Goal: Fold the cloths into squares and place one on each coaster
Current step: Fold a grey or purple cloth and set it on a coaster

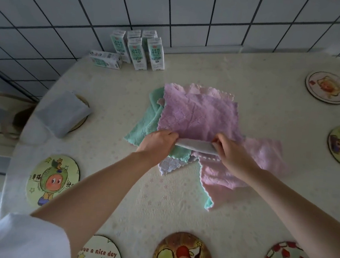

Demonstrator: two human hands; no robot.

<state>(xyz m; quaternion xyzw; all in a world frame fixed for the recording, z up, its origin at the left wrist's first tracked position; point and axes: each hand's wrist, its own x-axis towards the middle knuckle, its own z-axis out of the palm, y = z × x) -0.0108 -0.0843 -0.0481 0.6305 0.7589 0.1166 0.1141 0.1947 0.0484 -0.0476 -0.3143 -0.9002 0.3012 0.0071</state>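
Left hand (pixel 159 142) and right hand (pixel 232 153) pinch opposite ends of the grey cloth (pixel 194 145) between them

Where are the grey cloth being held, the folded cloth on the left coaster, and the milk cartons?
grey cloth (pixel 194 145): head view, middle of the raised strip.
folded cloth (pixel 61 113): head view, centre of its top face.
milk cartons (pixel 136 53): head view, front of the middle upright carton.
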